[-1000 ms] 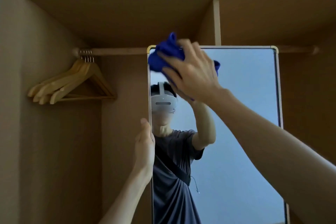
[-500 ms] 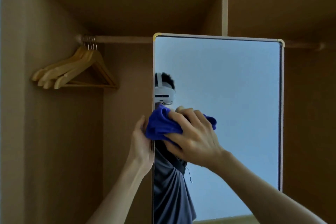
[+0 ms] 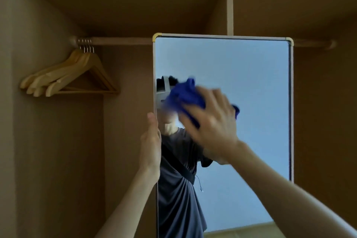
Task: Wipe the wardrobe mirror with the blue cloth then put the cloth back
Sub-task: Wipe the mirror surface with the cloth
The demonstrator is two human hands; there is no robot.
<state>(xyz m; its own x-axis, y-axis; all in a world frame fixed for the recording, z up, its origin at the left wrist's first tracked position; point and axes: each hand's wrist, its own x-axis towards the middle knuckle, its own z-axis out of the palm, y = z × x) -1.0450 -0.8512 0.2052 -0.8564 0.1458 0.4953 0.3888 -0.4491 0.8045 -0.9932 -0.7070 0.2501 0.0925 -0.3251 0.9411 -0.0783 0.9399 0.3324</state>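
Note:
A tall framed mirror (image 3: 251, 75) stands inside an open wooden wardrobe, its top edge just below the hanging rail. My right hand (image 3: 210, 121) presses a bunched blue cloth (image 3: 183, 96) against the glass in the left-middle part of the mirror; hand and cloth are motion-blurred. My left hand (image 3: 151, 141) grips the mirror's left edge, thumb in front and fingers hidden behind the frame. The glass reflects a person in a dark shirt.
Several wooden hangers (image 3: 65, 75) hang at the left end of the rail (image 3: 119, 40). A vertical wardrobe divider (image 3: 229, 7) rises behind the mirror. Wardrobe walls close in on the left and right.
My right hand swept the cloth from the mirror's top-left corner down to mid-height, then slightly up and to the right. My left hand stays on the mirror's left edge.

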